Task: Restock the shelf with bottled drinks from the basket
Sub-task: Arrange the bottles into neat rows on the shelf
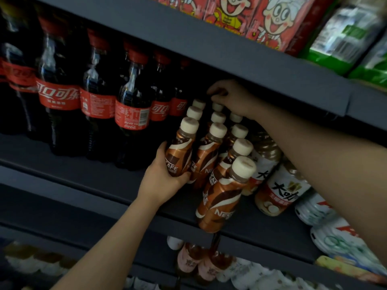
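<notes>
Several brown Nescafe coffee bottles with cream caps stand in rows on the dark shelf point(88, 172). My left hand point(162, 178) grips the front bottle of the left row point(181, 149) around its lower body. My right hand point(228, 97) reaches deep under the upper shelf, its fingers curled over the cap of a bottle at the back of the rows point(217, 106); whether it grips that cap I cannot tell. The nearest coffee bottle point(224, 197) stands at the shelf's front edge. The basket is out of view.
Large cola bottles point(134, 105) fill the shelf to the left. Milk-tea bottles point(280, 189) stand to the right. The upper shelf point(251, 65) carries red snack packs and green bags. Pink drinks point(194, 260) sit on the shelf below.
</notes>
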`<state>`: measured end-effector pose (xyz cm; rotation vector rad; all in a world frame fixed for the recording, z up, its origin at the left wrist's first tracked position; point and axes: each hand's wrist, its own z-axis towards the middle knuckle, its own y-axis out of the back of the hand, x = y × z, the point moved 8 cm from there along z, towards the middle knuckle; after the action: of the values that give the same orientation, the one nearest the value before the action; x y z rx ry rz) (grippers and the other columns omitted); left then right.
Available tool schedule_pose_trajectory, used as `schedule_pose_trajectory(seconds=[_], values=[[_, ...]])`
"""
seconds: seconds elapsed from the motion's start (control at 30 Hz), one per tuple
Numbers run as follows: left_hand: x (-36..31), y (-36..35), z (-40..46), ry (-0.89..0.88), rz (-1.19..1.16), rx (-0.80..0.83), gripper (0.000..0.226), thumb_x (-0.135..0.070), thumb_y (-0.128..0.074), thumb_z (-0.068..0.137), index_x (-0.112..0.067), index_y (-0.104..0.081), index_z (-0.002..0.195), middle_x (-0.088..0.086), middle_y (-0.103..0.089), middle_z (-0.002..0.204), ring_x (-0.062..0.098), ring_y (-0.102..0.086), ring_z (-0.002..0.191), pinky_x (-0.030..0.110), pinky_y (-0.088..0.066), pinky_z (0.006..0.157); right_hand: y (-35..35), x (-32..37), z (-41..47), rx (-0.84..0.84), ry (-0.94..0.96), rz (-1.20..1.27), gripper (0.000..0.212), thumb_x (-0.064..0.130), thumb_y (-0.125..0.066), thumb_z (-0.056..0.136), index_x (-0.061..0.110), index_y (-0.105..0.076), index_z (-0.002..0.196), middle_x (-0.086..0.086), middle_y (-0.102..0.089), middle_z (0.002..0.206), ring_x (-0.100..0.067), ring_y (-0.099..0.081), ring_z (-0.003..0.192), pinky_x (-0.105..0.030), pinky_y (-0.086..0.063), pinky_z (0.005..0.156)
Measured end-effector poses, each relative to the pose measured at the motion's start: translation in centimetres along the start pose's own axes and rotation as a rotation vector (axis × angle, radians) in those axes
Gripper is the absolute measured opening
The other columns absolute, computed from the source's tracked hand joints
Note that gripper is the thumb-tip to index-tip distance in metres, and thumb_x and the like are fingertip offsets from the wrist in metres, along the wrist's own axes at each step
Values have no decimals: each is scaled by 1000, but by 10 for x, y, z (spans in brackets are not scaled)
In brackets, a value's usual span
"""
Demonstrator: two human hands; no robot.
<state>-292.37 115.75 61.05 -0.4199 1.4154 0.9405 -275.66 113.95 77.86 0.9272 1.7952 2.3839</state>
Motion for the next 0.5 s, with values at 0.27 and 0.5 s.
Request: schedule_pose_trajectory(seconds=[0.27, 0.5], values=[[-41, 8, -57, -251, 236, -69, 90, -7, -59, 83, -10, 3, 148, 6, -1, 158, 9, 0, 141, 27, -6, 116, 23, -13, -96, -198, -108, 170, 19, 10, -48, 93, 20, -64, 94, 4, -63, 100, -4, -56, 86, -18, -44, 82], [-20, -10, -56, -12, 106, 44, 75, -1, -42, 94, -13, 10, 147, 8, 6, 158, 23, -4, 146, 24, -9, 111, -36, -34, -173, -235, -302, 739, 44, 30, -34, 101, 18, -34, 143, 0, -41, 144, -16, -38, 134, -26, -30, 109]])
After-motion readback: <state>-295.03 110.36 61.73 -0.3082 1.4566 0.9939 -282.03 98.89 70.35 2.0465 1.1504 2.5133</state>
